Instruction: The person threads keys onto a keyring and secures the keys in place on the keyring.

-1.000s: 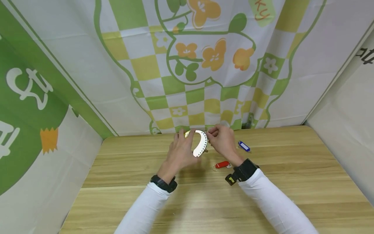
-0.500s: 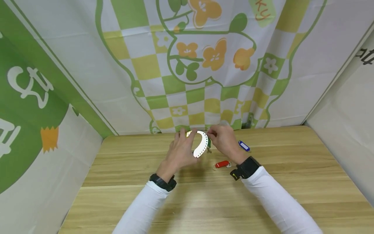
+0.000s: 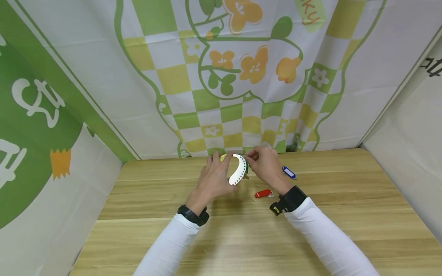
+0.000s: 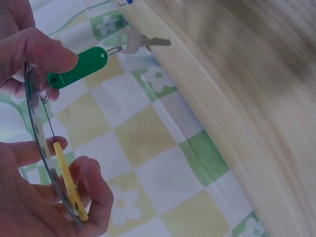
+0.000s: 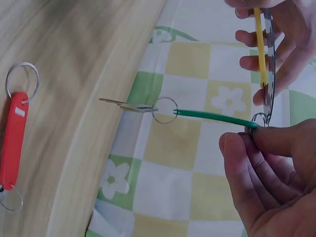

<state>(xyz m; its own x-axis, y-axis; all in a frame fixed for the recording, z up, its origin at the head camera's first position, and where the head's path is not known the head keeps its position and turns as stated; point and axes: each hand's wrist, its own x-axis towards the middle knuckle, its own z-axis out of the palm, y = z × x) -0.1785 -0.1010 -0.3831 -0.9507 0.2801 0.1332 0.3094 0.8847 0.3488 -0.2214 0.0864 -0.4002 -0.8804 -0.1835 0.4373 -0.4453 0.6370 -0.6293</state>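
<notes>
"Near the table's [image 3: 148, 207] far edge, head view: the left hand [image 3: 214, 178] grips the curved plate [image 3: 238, 173]."
"Steadiness should help."
"Left wrist view: the right hand [image 4: 42, 52] pinches the green tag [image 4: 84, 66] by one end beside the plate."
"Squaring it seems wise."
"Right wrist view: is its ring [image 5: 257, 118] through the plate?"
"Cannot tell; gentleness seems safest."

Wrist close-ups sharing green tag [image 4: 83, 67]

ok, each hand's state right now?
Left hand: closed, holding the curved plate.
Right hand: closed, pinching the green key tag near one end.
</notes>
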